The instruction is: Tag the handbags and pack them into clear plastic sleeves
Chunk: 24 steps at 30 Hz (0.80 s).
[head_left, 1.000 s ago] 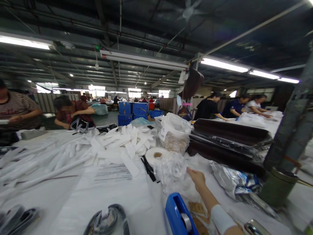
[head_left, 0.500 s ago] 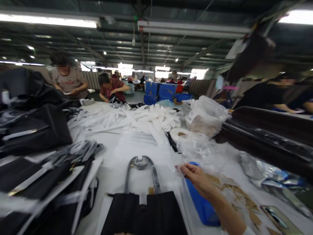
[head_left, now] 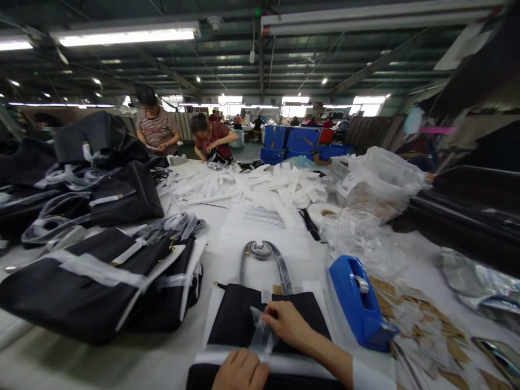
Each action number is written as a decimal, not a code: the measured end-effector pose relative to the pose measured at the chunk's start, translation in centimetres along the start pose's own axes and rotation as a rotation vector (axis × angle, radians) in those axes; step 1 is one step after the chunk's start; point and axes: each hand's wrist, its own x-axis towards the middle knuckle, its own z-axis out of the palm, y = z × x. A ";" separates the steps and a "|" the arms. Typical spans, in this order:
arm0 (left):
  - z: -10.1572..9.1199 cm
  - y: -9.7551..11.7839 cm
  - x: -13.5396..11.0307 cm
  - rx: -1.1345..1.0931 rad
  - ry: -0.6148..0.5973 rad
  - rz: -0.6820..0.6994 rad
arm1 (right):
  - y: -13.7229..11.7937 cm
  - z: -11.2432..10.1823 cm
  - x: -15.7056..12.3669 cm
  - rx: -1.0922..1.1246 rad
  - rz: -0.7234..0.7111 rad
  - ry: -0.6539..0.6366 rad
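A black handbag (head_left: 235, 309) lies before me on the table, its plastic-wrapped handle (head_left: 280, 260) looping away from me. A pale translucent strip (head_left: 300, 364) runs across the bag. With its fingers curled, my left hand (head_left: 241, 371) grips the bag at this strip. My right hand (head_left: 286, 323) pinches a piece of clear tape (head_left: 261, 330) over the middle of the bag; its lower end meets the bag near the strip. To the right of the hand stands a blue tape dispenser (head_left: 357, 303).
Black bags with wrapped handles (head_left: 81, 287) are piled on the left. White strips (head_left: 260, 184) heap at the back, near a white roll (head_left: 324, 211) and a clear plastic bag (head_left: 377, 179). Brown paper scraps (head_left: 439, 330) and a phone (head_left: 498, 357) lie right. Co-workers (head_left: 213, 138) stand beyond.
My right hand has moved left from the tape dispenser to above the handbag, carrying the tape. My left hand has come further into view. The camera view has swung left.
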 end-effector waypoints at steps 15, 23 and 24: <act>-0.3 -3.8 5.2 -0.412 -0.841 -0.339 | 2.9 -0.1 -9.8 -0.461 -0.227 0.063; 4.9 -1.9 -1.3 -0.122 -0.595 0.003 | 7.1 4.2 -11.1 -0.742 -0.342 0.281; 5.4 -1.6 -2.1 -0.085 -0.574 0.020 | 7.3 4.4 -11.2 -0.752 -0.337 0.303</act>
